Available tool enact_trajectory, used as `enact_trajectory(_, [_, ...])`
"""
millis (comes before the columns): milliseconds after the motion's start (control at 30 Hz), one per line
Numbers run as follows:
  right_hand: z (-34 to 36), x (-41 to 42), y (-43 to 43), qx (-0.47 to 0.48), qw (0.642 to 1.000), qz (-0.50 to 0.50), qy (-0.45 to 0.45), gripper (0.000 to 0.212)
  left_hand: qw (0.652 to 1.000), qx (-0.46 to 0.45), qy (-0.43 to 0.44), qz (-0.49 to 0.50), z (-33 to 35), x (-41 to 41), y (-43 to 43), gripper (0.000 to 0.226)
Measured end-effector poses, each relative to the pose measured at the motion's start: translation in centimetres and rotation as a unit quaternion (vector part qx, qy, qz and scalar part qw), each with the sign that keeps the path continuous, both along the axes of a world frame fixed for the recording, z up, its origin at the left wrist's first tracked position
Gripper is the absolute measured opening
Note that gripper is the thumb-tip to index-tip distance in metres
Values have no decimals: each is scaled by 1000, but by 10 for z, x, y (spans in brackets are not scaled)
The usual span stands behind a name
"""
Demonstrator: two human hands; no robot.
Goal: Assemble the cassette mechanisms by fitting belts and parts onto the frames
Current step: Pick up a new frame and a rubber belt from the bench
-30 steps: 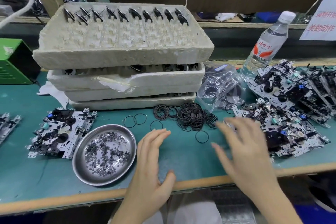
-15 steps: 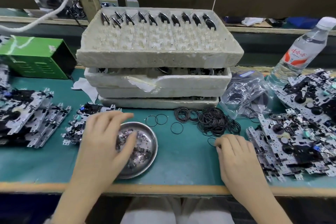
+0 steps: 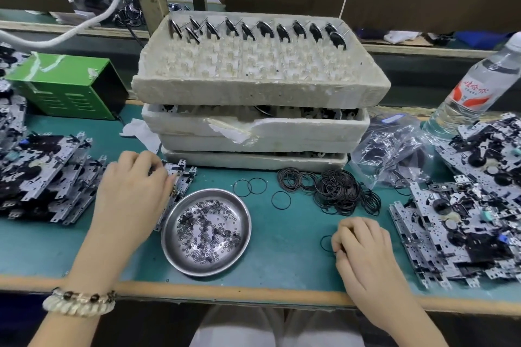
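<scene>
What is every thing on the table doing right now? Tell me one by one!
left hand: fingers curled, gripping the frame
frame: lying flat, partly under that hand
right hand: fingers curled, pinching a belt
belt: one loop, sticking out from the fingertips
steel dish: upright, holds many small rings
belt pile: loose tangled heap
foam trays: stacked; top one has discs only at back

Electronics assembly workshop: green worktop (image 3: 282, 270); mechanism frames (image 3: 456, 234) stacked right of right hand (image 3: 363, 248); foam part trays (image 3: 253, 87) beyond.
</scene>
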State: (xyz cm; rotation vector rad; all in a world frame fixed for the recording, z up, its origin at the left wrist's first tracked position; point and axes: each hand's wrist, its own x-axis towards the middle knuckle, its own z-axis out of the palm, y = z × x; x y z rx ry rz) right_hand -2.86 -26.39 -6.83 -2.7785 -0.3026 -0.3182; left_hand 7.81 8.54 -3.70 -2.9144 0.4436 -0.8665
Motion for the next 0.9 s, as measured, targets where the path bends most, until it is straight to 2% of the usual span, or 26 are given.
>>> enact_trajectory(67, [0, 0, -2, 25, 1000, 1, 8, 8, 999, 4, -22, 28, 5, 2, 7, 36])
enact_trajectory(133, [-2, 0, -3, 52, 999, -4, 8, 12, 996, -36, -29, 70, 13, 5, 20, 41])
enact_trajectory(233, [-3, 1, -3, 112, 994, -12, 0, 18, 980, -142, 46, 129, 28, 8, 40, 55])
enact_trajectory(300, [-3, 2, -5, 181, 983, -24, -15, 16, 967, -191, 100, 136, 40, 4, 45, 55])
enact_trajectory(367, [-2, 4, -9, 298, 953, -47, -16, 11, 960, -215, 127, 125, 51, -6, 38, 52])
enact_trajectory(467, [-1, 5, -18, 491, 868, -71, -4, 7, 959, -254, 110, 67, 65, -29, 5, 48])
enact_trajectory(533, [-1, 5, -22, 559, 824, -93, -13, 8, 954, -278, 109, 12, 71, -46, -30, 46])
enact_trajectory(600, [-2, 4, -23, 597, 793, -119, -17, 9, 927, -331, 164, -68, 70, -61, -67, 39])
enact_trajectory(633, [-2, 4, -22, 608, 783, -129, -19, 11, 898, -374, 210, -98, 65, -67, -84, 40])
enact_trajectory(700, [-1, 3, -23, 619, 772, -140, -22, 12, 831, -444, 314, -118, 52, -76, -118, 46])
enact_trajectory(767, [0, 2, -23, 626, 767, -143, -20, 14, 790, -466, 386, -101, 34, -76, -146, 44])
enact_trajectory(833, [1, 2, -23, 633, 760, -143, -18, 14, 778, -462, 419, -73, 18, -71, -163, 40])
enact_trajectory(900, [3, 2, -22, 635, 760, -140, -18, 14, 790, -445, 418, -58, 8, -63, -168, 40])
